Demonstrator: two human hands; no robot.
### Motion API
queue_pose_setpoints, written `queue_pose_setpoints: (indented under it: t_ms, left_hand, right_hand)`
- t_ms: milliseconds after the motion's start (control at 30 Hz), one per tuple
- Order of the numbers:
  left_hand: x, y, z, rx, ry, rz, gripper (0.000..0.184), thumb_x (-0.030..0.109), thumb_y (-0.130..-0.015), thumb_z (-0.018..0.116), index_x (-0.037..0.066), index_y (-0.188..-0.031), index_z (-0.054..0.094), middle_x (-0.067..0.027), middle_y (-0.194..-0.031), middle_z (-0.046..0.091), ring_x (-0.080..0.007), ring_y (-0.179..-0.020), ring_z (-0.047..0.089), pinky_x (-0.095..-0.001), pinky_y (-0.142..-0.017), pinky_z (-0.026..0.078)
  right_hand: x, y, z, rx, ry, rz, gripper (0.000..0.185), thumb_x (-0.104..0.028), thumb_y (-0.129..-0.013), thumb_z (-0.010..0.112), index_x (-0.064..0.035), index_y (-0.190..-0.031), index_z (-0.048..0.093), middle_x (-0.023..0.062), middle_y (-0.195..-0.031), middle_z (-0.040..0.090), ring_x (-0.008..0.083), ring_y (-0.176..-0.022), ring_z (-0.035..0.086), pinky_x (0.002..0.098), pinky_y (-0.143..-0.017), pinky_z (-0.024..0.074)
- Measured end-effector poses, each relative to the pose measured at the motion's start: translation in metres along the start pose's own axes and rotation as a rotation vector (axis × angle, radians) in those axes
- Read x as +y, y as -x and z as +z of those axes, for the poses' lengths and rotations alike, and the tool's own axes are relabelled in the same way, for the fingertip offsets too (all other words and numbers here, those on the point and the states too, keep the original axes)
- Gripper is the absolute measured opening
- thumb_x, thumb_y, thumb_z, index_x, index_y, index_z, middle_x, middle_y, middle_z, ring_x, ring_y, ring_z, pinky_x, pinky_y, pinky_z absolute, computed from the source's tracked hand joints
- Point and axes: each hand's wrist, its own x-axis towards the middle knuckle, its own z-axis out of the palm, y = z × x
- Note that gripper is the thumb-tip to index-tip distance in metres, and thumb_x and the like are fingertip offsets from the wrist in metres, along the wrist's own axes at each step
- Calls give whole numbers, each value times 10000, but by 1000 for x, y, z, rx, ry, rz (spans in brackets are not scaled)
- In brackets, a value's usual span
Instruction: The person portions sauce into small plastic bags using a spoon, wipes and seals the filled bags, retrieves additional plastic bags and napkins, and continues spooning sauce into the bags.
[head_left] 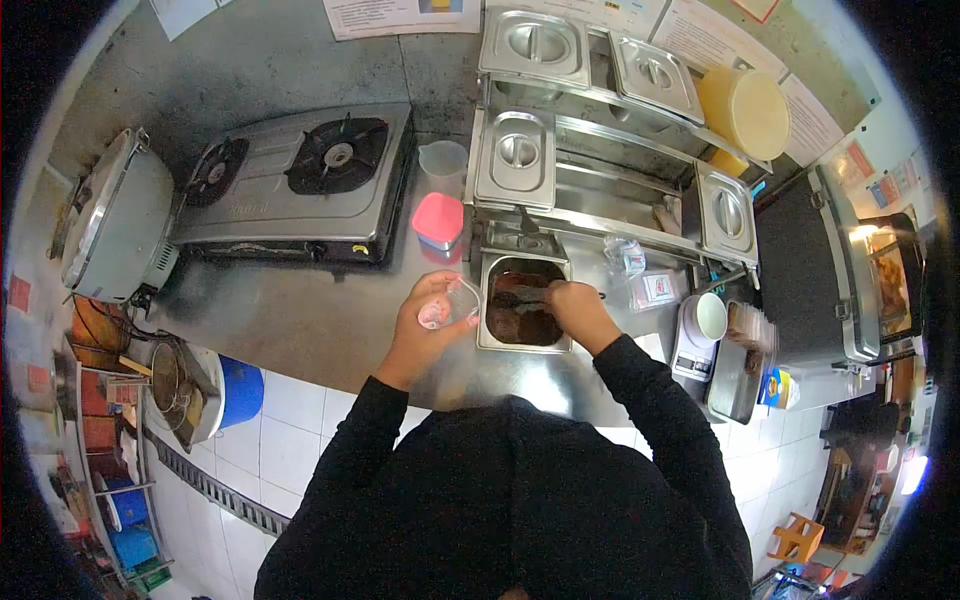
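Note:
My left hand (425, 335) is closed round a small clear plastic cup (464, 299), tilted beside the left rim of a steel food pan (524, 347). Something pinkish shows at the cup's lower left, but I cannot make out what it is. Dark brown sauce (522, 326) lies in the pan. Over the pan's right side, my right hand (582, 313) grips a spoon (522, 295), its far end down at the sauce. The exact shape of the spoon's bowl is blurred.
A two-burner gas stove (300, 180) stands to the left, near a pink-lidded container (437, 215). Behind the pan rises a steel rack with lidded pans (515, 160). On the right are plastic packets (655, 289), a white bowl (708, 318) on a scale (692, 358) and a metal tray (738, 388).

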Motion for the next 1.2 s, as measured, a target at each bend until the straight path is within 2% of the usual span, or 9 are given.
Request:
queue_pose_setpoints:
  t_ms: [67, 133, 200, 367, 467, 533, 767, 867, 1200]
  left_hand:
    - [5, 1, 1, 50, -29, 27, 356, 44, -638, 786, 58, -648, 431, -103, -1163, 530, -201, -1090, 498, -308, -911, 393]
    - [5, 1, 1, 65, -30, 42, 359, 44, -637, 787, 58, -637, 428, -106, -1163, 533, -205, -1093, 497, -309, -913, 390]
    - [4, 2, -2, 86, -34, 53, 361, 45, -636, 787, 58, -626, 426, -110, -1163, 536, -208, -1096, 495, -311, -915, 388]
    - [-7, 1, -2, 87, -42, 94, 373, 40, -624, 790, 61, -607, 418, -123, -1168, 531, -223, -1102, 494, -312, -908, 388]
    - [-9, -1, 3, 109, -36, 134, 391, 39, -616, 793, 65, -594, 404, -126, -1166, 529, -227, -1095, 498, -312, -902, 390]
    - [-5, -3, 4, 93, -39, 152, 361, 42, -618, 795, 56, -624, 435, -121, -1165, 530, -223, -1088, 501, -309, -901, 391]
    - [9, -9, 12, 46, -5, 53, 359, 61, -637, 802, 2, -878, 544, -94, -1176, 524, -195, -1086, 500, -296, -915, 393]
    - [13, -14, 22, 29, 38, 79, 313, 57, -640, 800, 1, -797, 535, -102, -1165, 523, -202, -1093, 502, -300, -918, 396]
    - [-1, -17, 44, 27, 22, 202, 307, 47, -651, 786, -1, -659, 483, -138, -1152, 493, -254, -1096, 497, -353, -929, 411]
  right_hand:
    - [-4, 0, 8, -78, 40, 45, 123, -196, -743, 616, -80, -721, 651, 138, -728, 620, 314, -655, 621, 410, -580, 497]
    - [-18, 3, -12, -109, 1, -1, 83, -91, -719, 567, -45, -695, 631, 158, -695, 620, 327, -671, 630, 417, -591, 519]
    - [-20, 4, -11, -289, -35, 22, 92, -111, -727, 577, -51, -691, 638, 162, -679, 616, 336, -678, 627, 422, -595, 519]
    - [-4, 14, -16, -305, -440, 81, 160, -211, -776, 635, -59, -777, 686, 184, -739, 636, 346, -681, 622, 378, -603, 501]
    - [2, 23, -16, -244, -713, 233, 191, -224, -776, 680, -38, -813, 699, 165, -745, 658, 280, -639, 626, 328, -595, 482]
    - [3, 29, -17, -297, -908, 384, 168, -158, -799, 697, 2, -850, 696, 64, -701, 666, 84, -608, 551, 254, -587, 463]
    - [2, 44, -30, -111, -1039, 516, 169, -141, -831, 653, 24, -849, 686, 34, -722, 660, 68, -642, 553, 229, -601, 457]
    - [2, 47, -41, 105, -1054, 453, 170, -163, -816, 667, 0, -854, 695, 44, -687, 657, 73, -577, 522, 239, -537, 422]
    - [-24, 52, -95, 304, -839, 532, 183, -166, -820, 661, 10, -866, 680, 70, -669, 634, 92, -577, 505, 245, -535, 405]
